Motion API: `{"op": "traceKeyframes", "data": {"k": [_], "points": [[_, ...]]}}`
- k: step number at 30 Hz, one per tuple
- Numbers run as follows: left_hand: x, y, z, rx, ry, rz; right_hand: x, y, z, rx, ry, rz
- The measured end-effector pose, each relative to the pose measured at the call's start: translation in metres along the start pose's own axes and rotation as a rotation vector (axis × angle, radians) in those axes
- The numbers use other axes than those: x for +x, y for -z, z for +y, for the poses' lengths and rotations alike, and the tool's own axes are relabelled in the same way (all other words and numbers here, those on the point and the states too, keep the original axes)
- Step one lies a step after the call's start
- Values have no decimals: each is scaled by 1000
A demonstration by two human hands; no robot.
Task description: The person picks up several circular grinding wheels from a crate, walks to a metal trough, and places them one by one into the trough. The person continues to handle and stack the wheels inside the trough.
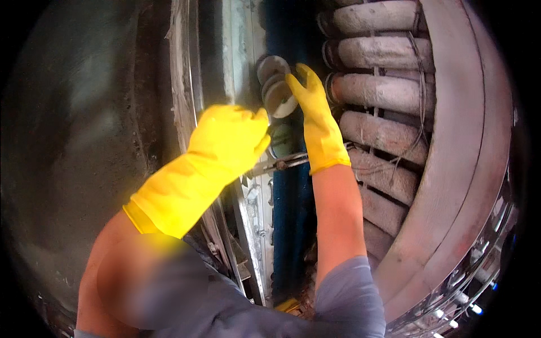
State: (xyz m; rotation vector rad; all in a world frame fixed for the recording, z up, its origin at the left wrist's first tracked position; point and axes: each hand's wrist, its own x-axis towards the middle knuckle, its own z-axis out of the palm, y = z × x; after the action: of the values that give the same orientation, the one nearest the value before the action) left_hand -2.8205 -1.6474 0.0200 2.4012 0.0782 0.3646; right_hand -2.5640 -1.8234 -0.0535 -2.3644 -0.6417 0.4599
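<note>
Inside the large winding-lined machine frame (451, 141), I am working at the metal rail (239, 67). My left hand (228, 141) is closing around a wrench-like tool (284, 162); my right hand (318, 121) is resting, fingers extended, on the stacked discs (279, 96). Discs remaining seated; progress cannot be judged.

Industrial workshop, heavy-machine repair. Large motor stator (451, 169) with thick wrapped coil bars (383, 90), grimy metal frame (248, 186), stained concrete wall (84, 141). Worker in yellow rubber gloves (225, 146).
</note>
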Motion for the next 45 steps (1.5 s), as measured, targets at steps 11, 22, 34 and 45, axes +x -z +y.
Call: {"op": "traceKeyframes", "data": {"k": [11,22,34,45], "points": [[2,7,-8,-95,-152,-162,104,-44,7,-454,-225,-400],[5,10,-12,-127,-230,-226,84,38,-11,-521,-94,-234],[5,14,-3,-88,-159,-254,-112,67,-51,-220,351,582],[-22,-10,-14,160,-190,21,-369,60,-35,112,129,777]]}}
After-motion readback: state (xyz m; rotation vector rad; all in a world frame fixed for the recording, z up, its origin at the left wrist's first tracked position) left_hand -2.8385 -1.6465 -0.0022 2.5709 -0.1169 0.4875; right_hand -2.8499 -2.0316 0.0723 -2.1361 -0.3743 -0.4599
